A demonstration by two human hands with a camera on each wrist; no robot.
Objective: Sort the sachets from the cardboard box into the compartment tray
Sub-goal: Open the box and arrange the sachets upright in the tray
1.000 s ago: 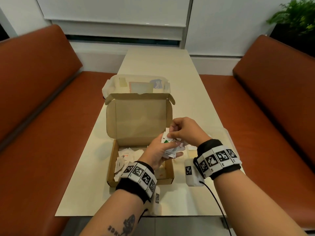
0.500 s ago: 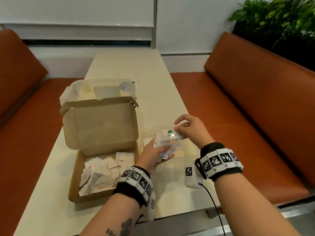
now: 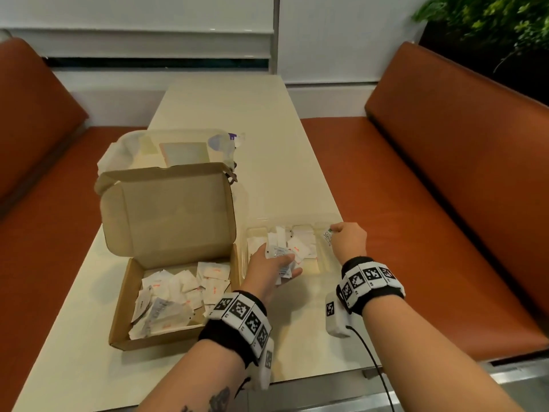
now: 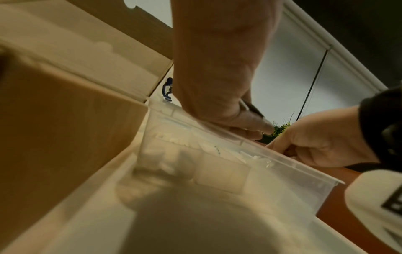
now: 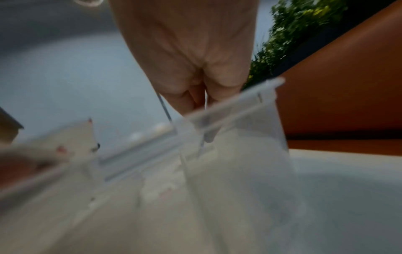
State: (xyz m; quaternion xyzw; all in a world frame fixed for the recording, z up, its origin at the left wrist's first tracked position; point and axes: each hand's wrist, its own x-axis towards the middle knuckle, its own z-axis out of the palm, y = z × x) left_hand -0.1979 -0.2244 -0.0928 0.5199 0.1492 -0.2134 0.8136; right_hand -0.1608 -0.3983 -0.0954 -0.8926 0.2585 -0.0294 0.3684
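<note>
An open cardboard box on the table holds several white sachets. To its right stands a clear compartment tray with white sachets in its left and middle compartments. My left hand hovers over the tray's near left part and grips a bunch of sachets. My right hand is over the tray's far right compartment and pinches a single green-printed sachet that hangs down into it. The right wrist view is blurred.
A clear plastic bag with packets lies behind the box lid. Orange bench seats flank the cream table. A plant stands at the back right. A white sensor pack with a cable hangs under my right wrist.
My right hand has carried the green-printed sachet away from the bunch in my left hand, rightward and down over the tray's far right compartment. My left hand has sunk slightly toward the tray.
</note>
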